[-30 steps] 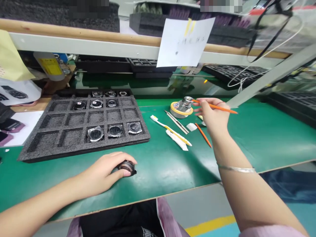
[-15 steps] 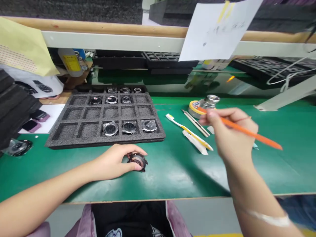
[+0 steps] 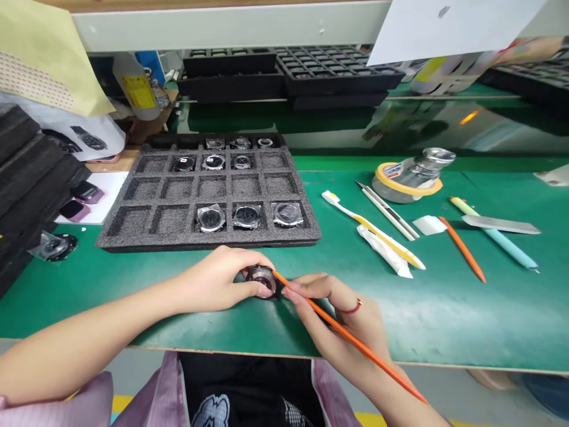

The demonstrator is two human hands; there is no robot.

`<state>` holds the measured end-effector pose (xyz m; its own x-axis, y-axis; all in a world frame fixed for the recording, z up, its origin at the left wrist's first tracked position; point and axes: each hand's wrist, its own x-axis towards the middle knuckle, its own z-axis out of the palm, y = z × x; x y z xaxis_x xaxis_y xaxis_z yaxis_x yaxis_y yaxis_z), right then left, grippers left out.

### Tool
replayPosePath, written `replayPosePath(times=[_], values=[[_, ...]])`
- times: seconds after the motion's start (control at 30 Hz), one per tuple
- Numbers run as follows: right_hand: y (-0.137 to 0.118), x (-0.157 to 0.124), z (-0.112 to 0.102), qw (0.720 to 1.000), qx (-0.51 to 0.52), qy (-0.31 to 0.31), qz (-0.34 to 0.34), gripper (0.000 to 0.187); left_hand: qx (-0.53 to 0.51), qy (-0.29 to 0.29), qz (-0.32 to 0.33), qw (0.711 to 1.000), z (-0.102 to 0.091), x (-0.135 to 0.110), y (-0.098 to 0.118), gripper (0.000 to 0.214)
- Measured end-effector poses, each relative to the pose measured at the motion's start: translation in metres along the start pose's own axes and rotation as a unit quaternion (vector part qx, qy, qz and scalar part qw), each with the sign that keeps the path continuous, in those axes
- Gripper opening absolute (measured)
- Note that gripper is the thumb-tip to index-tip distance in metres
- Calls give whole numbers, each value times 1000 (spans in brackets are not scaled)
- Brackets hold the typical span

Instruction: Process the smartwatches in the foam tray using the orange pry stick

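My left hand (image 3: 222,279) is closed around a black round watch case (image 3: 259,274), its thumb pressed on the near face. The case rests on or just above the green bench; I cannot tell which. My right hand (image 3: 351,314) pinches a long orange stick (image 3: 368,353), whose tip meets the right edge of the case. What the tip is like is too small to make out. Just behind the hands lies a grey foam tray (image 3: 208,239), with several round watch parts in some of its pockets, a few in clear film.
To the right lie a toothbrush (image 3: 351,215), a crumpled white wrapper (image 3: 386,252), slim pointed tools (image 3: 386,207), a second orange stick (image 3: 464,252) and a blade (image 3: 502,224). A glass bottle (image 3: 429,166) stands by a tape roll (image 3: 383,185). Stacked foam (image 3: 35,178) is left.
My right hand has come down and left from beside the glass bottle, bringing the orange stick to the watch case. My left hand keeps its hold. The head view has tilted down.
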<state>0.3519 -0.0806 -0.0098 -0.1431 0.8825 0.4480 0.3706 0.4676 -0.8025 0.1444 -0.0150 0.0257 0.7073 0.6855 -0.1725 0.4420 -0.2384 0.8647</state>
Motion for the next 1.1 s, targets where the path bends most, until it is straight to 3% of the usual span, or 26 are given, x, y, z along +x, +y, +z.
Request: replayPosePath(times=[0.23,0.37,0.63,0.8,0.93,1.1], values=[[-6,-28,10,996,-10,47,70,14,17,9,-4,1000,1,3,-1,11],[-7,-29,18,990,37,71,112,13,12,-6,-3,1000,0,4,0,11],[-16,-38,24,987,-38,102,117,16,14,-12,-12,1000,-1,6,0,11],[-16,-40,23,985,-19,112,128,14,36,-3,-20,999,0,7,0,14],[-15,-39,22,987,-33,85,130,15,33,-5,-22,999,0,7,0,13],[-13,-30,24,985,27,110,127,13,36,-8,-26,999,-1,8,1,15]])
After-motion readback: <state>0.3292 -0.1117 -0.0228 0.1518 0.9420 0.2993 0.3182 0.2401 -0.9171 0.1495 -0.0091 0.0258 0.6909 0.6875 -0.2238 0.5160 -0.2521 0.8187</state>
